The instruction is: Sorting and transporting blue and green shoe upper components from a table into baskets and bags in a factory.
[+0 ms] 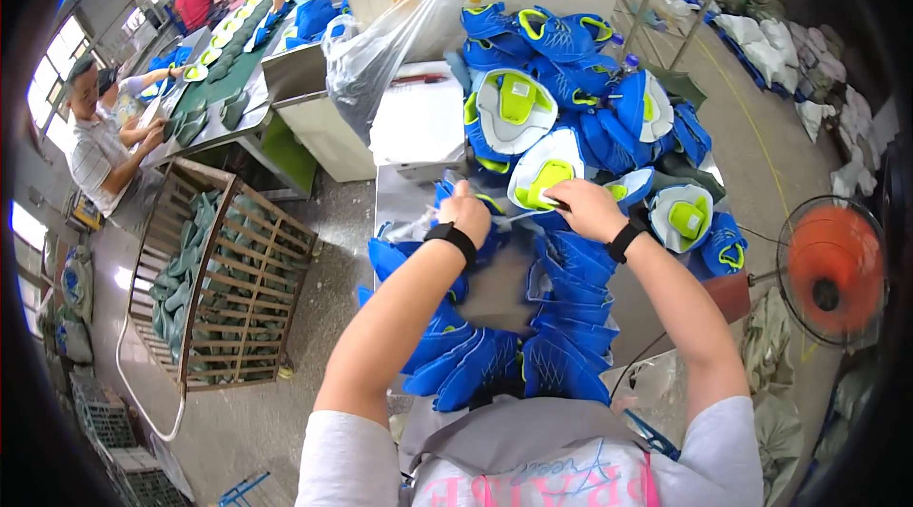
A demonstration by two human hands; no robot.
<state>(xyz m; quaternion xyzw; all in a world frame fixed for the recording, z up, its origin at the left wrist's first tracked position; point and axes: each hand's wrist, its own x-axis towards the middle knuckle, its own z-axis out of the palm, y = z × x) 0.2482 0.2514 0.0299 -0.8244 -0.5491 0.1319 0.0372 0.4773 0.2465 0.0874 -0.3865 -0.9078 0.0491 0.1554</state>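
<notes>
My left hand (465,213) is closed on a blue shoe upper with a yellow-green lining, over the near part of the work table; the upper is partly blurred and hidden by the fingers. My right hand (588,209) has its fingers pinched together beside a white-and-lime shoe upper (561,153) lying at the pile's near edge. A thin pale strip (521,216) runs between the hands, close to the right fingertips; what those fingers grip is hidden. Blue shoe uppers (571,302) stand in a curved row beneath my forearms, against the apron.
A heap of blue uppers (590,126) covers the table's far right. Paper (417,123) and a clear plastic bag (376,69) lie left of it. A wooden crate (238,288) of green uppers stands left; a fan (829,264) right. Co-workers (105,136) sit at a green-topped line.
</notes>
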